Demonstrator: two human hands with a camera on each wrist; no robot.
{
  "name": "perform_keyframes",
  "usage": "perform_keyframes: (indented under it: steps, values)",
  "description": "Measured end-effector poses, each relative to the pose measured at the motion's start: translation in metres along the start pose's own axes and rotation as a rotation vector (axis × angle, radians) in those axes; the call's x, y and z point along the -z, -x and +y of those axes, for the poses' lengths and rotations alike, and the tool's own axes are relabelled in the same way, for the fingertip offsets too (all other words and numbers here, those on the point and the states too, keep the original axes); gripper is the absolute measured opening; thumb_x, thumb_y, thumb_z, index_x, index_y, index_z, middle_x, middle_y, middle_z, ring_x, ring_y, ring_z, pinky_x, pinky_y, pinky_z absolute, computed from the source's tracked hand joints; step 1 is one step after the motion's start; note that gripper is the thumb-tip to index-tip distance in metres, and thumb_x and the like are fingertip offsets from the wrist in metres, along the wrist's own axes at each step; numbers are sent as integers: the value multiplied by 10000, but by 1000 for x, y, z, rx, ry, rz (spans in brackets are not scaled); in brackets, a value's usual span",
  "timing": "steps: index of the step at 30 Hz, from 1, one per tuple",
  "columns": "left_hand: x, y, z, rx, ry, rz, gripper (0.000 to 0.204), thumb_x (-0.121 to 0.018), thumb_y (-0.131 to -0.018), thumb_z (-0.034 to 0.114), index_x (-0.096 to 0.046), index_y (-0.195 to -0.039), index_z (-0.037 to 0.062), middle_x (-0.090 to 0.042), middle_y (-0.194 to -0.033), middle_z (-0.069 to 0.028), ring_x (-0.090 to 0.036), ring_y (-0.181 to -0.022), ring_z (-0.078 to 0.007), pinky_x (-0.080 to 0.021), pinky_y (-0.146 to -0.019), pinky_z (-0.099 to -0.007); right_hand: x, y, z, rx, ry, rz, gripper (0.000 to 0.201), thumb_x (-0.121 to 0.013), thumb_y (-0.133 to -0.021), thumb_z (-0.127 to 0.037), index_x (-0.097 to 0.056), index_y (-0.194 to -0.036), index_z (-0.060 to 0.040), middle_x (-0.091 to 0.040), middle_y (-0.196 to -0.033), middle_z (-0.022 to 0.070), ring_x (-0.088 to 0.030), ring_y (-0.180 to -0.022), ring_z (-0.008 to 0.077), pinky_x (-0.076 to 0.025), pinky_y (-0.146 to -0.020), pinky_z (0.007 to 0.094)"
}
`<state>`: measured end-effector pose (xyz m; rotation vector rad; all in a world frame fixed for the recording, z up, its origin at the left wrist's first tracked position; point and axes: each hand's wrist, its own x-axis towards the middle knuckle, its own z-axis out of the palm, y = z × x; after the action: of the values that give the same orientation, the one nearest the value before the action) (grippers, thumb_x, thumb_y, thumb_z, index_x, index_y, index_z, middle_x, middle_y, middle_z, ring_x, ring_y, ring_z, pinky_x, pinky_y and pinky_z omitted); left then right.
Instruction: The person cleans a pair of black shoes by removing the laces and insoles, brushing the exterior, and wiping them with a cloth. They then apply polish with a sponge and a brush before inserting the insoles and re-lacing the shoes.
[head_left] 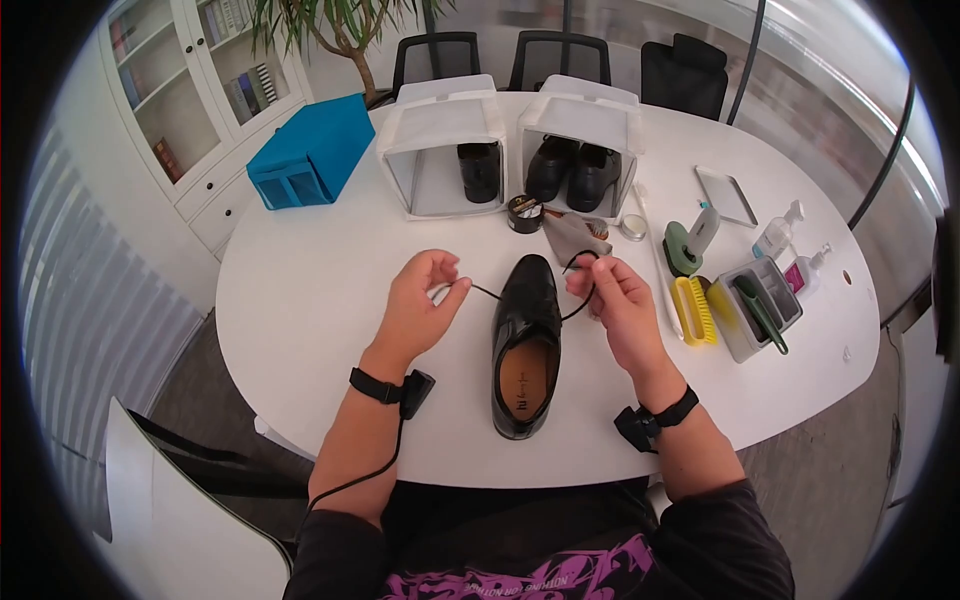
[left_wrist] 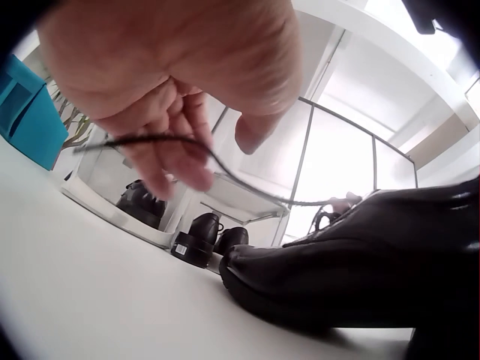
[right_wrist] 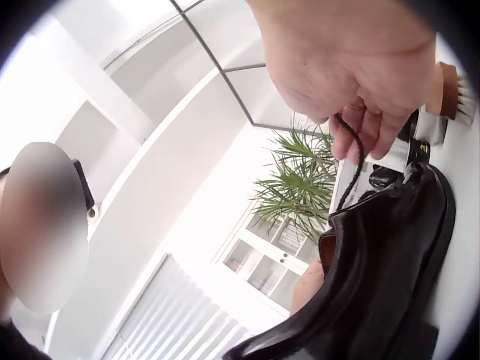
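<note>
A black leather shoe [head_left: 527, 345] stands upright on the table, toe pointing away from the person. From its left side a black lace [left_wrist: 255, 191] runs across the inner side of the curled fingers of the left hand [head_left: 422, 305]; the thumb stands apart from them in the left wrist view. To the right of the shoe, the right hand [head_left: 622, 305] pinches the other lace end [right_wrist: 358, 161] between thumb and fingers, raised above the table. The lace loops down from there to the shoe's opening.
White boxes [head_left: 445, 150] with black shoes stand at the back, beside a blue box [head_left: 312, 150]. A polish tin [head_left: 525, 213], a grey cloth [head_left: 575, 240], a green brush [head_left: 684, 248], a yellow brush [head_left: 692, 312], a grey container [head_left: 755, 310] and bottles [head_left: 778, 232] lie or stand further right.
</note>
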<state>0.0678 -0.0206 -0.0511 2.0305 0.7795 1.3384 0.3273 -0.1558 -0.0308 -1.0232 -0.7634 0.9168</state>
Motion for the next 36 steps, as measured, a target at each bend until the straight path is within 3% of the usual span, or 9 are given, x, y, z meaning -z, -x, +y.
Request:
perform_keyframes:
  steps: [2, 4, 6, 8, 12, 20, 24, 26, 36]
  values:
    - [-5, 1, 3, -161, -63, 120, 174, -837, -1052, 101, -689, -1094, 18, -663, -845, 18, -541, -771, -49, -478, -718, -243, 5, 1, 3, 103, 130, -41, 342, -650, -1224, -331, -708, -1228, 7, -733, -1031, 34, -688, -891, 131, -599, -813, 347]
    - [-3, 9, 13, 63, -223, 7, 350, -857, -1069, 308, -736, -1014, -15, -703, -803, -44, -627, -709, -128, -510, -653, -309, 13, 7, 3, 72, 639, -96, 434, -704, -1187, -379, -677, -1257, 49, -787, -1114, 126, -743, -993, 146, -610, -860, 342]
    - [-7, 14, 21, 239, -172, -68, 430, -846, -1076, 373, -742, -946, -23, -688, -750, -48, -613, -681, -126, -496, -627, -316, 9, 11, -5, 58, 846, 8, 556, -705, -1162, -484, -705, -1133, 71, -812, -988, 181, -805, -918, 169, -615, -807, 331]
    - [-15, 20, 30, 423, -120, -143, 519, -835, -1083, 438, -749, -877, -31, -673, -697, -52, -598, -653, -124, -482, -601, -323, -1, 19, -30, -307, 1007, -65, 660, -666, -1156, -572, -728, -956, 54, -757, -750, 151, -793, -703, 207, -609, -702, 354]
    - [-30, 25, 43, 580, -37, -257, 569, -833, -1082, 482, -781, -811, -15, -595, -660, 18, -480, -642, -76, -391, -580, -303, -4, 21, -31, -353, 1025, -94, 746, -611, -1163, -618, -714, -815, 33, -709, -621, 93, -759, -570, 232, -602, -636, 377]
    - [-29, 25, 31, 775, 197, -320, 535, -878, -1035, 486, -784, -907, -24, -705, -771, -16, -588, -697, -86, -470, -603, -278, 9, 13, 2, -116, 436, -135, 336, -805, -1114, -345, -741, -1074, -18, -760, -817, 34, -757, -697, 107, -545, -571, 247]
    - [-33, 24, 39, 794, 216, -273, 540, -888, -1031, 492, -784, -920, -26, -700, -795, -10, -587, -724, -79, -469, -624, -264, -9, 24, -29, -304, 704, -144, 272, -815, -1111, -271, -743, -1068, -12, -756, -865, 36, -759, -744, 103, -555, -571, 244]
    - [-39, 29, 35, 678, 146, -270, 553, -896, -1024, 506, -787, -946, -30, -697, -802, -6, -591, -734, -80, -478, -646, -258, -2, 25, -18, 180, 814, -336, 235, -824, -1108, -233, -754, -1081, -11, -749, -891, 31, -761, -788, 100, -580, -588, 243]
    - [-37, 29, 47, 724, 314, -309, 404, -858, -1076, 357, -816, -1072, -44, -783, -962, -22, -672, -870, -72, -536, -765, -249, 4, 24, -12, -147, 380, -414, 183, -798, -1128, -162, -760, -1070, 7, -720, -854, -5, -739, -745, 89, -625, -656, 266]
